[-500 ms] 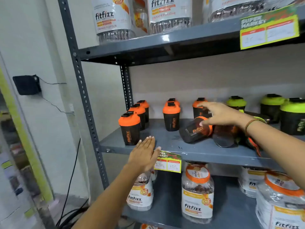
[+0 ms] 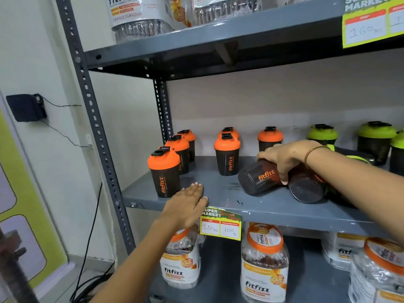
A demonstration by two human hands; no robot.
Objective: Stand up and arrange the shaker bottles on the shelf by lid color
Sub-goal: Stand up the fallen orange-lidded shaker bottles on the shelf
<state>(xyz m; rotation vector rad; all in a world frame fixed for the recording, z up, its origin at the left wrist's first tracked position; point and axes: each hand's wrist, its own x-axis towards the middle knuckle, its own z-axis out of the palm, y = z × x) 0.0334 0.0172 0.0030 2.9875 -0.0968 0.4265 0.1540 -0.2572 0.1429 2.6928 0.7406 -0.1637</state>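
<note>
1. Filling most of the view is the grey metal rack [image 2: 91, 119], and its middle shelf [image 2: 218, 193] carries the shaker bottles.
2. Below sit clear Fitfizz jars [image 2: 264, 265] with orange lids; more jars stand on the shelf above.
3. Six orange-lidded shakers [image 2: 227, 154] stand upright at left and centre: three in a column by the post, two one behind the other, one at the back.
4. Green-lidded shakers [image 2: 375, 138] stand upright at the right rear.
5. A tipped shaker [image 2: 258, 179] lies on its side, base toward the camera, touching a second fallen bottle [image 2: 306, 189] beside it.
6. And the right hand [image 2: 286, 156] is clamped over that tipped shaker, fingers and thumb wrapped round it.
7. Left hand [image 2: 188, 204] lies flat, fingers extended, on the shelf's front edge beside the nearest orange shaker [image 2: 164, 171].
8. A yellow price tag [image 2: 220, 225] hangs just beside it.
</note>
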